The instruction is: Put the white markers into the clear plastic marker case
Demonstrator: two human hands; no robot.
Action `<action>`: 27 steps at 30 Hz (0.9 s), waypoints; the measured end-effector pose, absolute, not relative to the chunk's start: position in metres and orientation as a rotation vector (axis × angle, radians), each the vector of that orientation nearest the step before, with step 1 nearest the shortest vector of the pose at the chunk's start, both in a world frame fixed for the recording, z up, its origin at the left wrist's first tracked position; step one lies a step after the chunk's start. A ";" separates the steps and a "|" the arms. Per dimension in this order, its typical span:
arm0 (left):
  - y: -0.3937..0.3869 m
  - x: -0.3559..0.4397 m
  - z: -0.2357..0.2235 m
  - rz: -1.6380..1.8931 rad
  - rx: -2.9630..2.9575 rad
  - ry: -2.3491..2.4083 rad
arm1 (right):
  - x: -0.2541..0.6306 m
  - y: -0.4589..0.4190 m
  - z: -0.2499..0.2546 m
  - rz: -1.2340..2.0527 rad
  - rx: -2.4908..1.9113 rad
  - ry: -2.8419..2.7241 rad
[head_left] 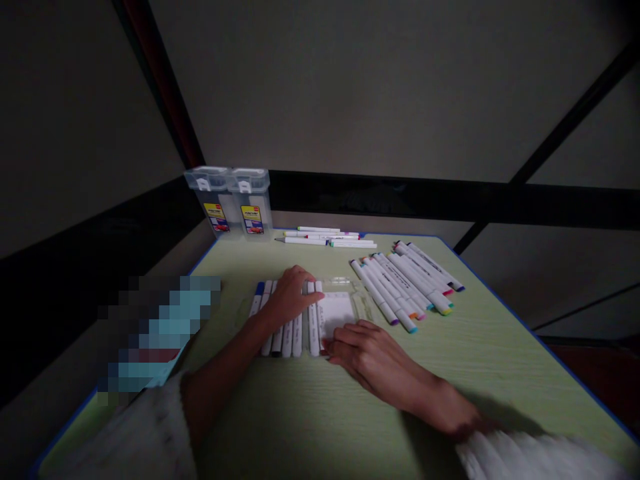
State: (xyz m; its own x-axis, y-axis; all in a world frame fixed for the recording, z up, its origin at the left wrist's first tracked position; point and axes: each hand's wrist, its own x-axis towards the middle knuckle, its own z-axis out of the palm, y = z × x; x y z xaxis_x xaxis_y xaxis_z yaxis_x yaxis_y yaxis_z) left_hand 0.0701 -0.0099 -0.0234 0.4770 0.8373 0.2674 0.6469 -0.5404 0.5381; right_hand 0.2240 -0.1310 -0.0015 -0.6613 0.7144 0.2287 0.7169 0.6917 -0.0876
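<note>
A clear plastic tray (341, 281) lies on the table, with several white markers (287, 337) side by side in its left part. My left hand (290, 293) reaches over this row. Its thumb and fingers close round the upper end of a white marker (321, 320) at the row's right side. At that marker's lower end, the curled fingers and thumb of my right hand (367, 353) grip it near a dark reddish cap. To the right of the marker, the tray's white bottom (339, 310) shows. My left hand hides part of the row.
Several loose markers with coloured ends (400, 283) lie right of the tray. Thinner pens (325, 238) lie along the back edge. Two clear lidded boxes (253, 203) stand at the back left. A blurred-out bluish object (170, 333) is at the left edge. A wall borders the table (480, 373).
</note>
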 end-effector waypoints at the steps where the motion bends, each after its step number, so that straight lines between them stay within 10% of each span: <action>1: -0.010 0.070 -0.024 0.725 2.368 1.245 | 0.224 -0.131 -0.003 -0.019 -1.143 -2.659; 27: -0.010 0.068 -0.019 0.726 2.363 1.244 | 0.223 -0.133 -0.011 0.042 -1.184 -2.605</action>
